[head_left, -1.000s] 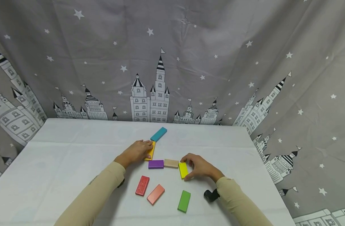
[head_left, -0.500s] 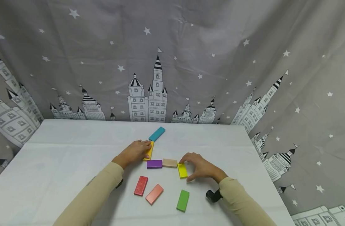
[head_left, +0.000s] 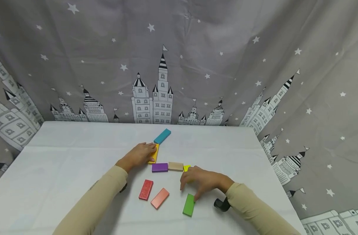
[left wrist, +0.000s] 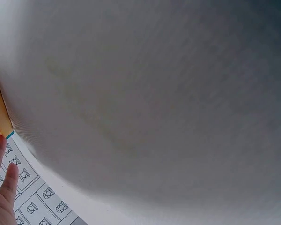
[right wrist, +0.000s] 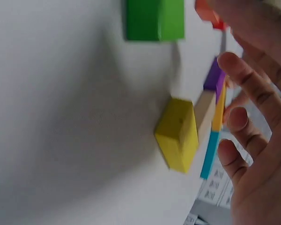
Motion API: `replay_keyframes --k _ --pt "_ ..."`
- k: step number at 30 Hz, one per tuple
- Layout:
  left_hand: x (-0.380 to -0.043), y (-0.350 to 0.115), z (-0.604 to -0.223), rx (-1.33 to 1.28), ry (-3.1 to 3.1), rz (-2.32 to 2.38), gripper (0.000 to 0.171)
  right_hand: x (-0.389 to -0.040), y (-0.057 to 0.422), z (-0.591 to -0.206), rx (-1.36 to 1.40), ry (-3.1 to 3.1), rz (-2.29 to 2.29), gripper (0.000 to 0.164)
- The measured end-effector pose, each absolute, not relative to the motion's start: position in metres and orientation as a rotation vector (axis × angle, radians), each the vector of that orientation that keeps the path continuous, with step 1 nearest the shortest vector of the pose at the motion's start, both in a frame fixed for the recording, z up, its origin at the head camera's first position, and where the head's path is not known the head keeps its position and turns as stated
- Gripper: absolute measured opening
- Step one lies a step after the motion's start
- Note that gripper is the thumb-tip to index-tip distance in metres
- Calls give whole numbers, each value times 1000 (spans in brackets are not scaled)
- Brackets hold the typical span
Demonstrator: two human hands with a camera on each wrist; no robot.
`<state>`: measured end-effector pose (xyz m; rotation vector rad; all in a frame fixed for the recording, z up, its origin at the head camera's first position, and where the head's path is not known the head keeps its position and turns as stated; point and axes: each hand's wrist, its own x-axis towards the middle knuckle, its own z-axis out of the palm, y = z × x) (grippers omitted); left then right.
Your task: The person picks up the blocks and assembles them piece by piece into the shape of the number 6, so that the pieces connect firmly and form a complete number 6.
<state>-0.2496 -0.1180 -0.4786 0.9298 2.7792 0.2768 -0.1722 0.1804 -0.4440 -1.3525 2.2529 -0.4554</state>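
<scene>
My left hand rests over an orange-yellow block, its fingers and thumb on the block. In the left wrist view, straight fingers show beside that block's end. A blue block touches its far end. Below it lie a purple block and a beige block end to end. The bright yellow block, at the beige block's right end, is partly hidden in the head view by my right hand. That hand hovers with fingers spread, holding nothing, its thumb near the green block.
A red block and a salmon-pink block lie apart on the white tabletop, nearer me. A black wrist device sticks out beneath my right sleeve. Behind the table hangs a grey castle-print curtain.
My right hand has let go of the bright yellow block and moved toward me, over to the green block. My left hand has stayed on the orange-yellow block. The camera view has shifted slightly.
</scene>
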Motion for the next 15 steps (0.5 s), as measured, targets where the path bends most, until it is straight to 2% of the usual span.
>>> replay_keyframes --k 5,15 --pt "-251 -119 -478 930 2770 288 60 -168 170 -446 -1487 2148 -319 46" --pt "-251 -118 -478 989 2774 249 59 -154 158 -451 -1511 2065 -158 39"
